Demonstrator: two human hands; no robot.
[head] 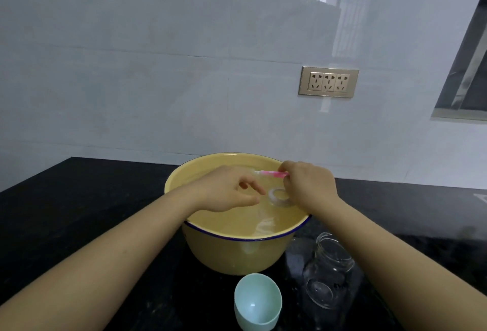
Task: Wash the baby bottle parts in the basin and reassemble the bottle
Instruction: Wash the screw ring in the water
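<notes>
Collar ring [279, 197] in the water of the yellow basin [237, 235], between both hands.
The right hand [309, 183] pinches a pink brush [271, 173] just above the ring (contact unclear); the left hand [226, 189] hovers beside it, loosely curled, holding nothing. The glass bottle [329, 270] and mint cap [257, 301] stand on the counter.
</notes>
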